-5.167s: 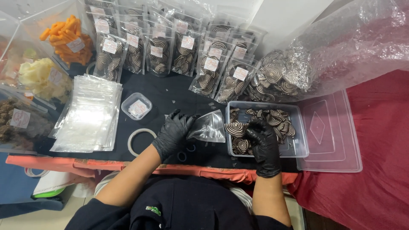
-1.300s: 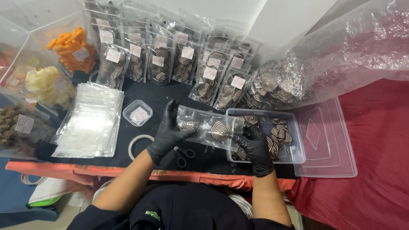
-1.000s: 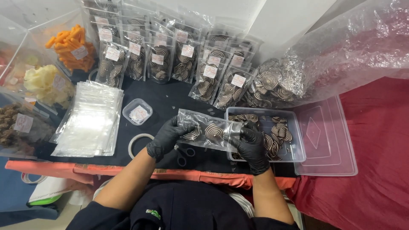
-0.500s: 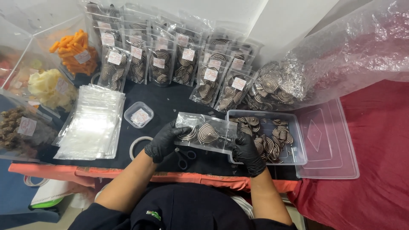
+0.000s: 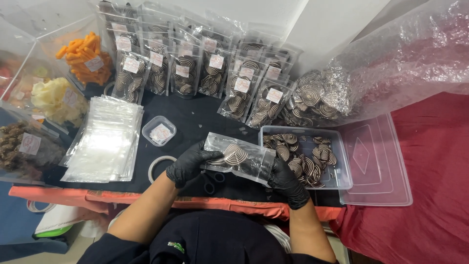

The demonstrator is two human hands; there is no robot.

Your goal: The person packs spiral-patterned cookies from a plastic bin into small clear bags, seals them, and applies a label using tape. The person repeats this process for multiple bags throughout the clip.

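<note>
At the far left of the frame you have clear tubs of snacks: orange sticks (image 5: 84, 57) at the upper left, pale chips (image 5: 54, 99) below them, and brown pieces (image 5: 22, 149) at the left edge. Just right of those lies a stack of empty clear bags (image 5: 105, 142) on the black cloth (image 5: 195, 117), with a small square tub (image 5: 159, 131) beside it and a roll of tape (image 5: 157, 166) lower down.

Your left hand (image 5: 188, 164), in a black glove, grips the left end of a clear pouch (image 5: 239, 157) in the lower middle of the frame, fingers curled around its edge. The pouch lies crosswise between both hands, holding striped spiral biscuits. A pair of scissors (image 5: 212, 180) lies on the cloth just under it.

Your right hand (image 5: 286, 178), also gloved, closes on the pouch's right end, just beside the open clear box (image 5: 342, 181) of loose spiral biscuits (image 5: 303, 154).

Along the top, rows of filled, labelled pouches (image 5: 195, 68) stand upright. Right of the box lies its lid (image 5: 376, 166) on red cloth (image 5: 435, 186), and a big bubble-wrap bag (image 5: 391, 63) fills the upper right.
</note>
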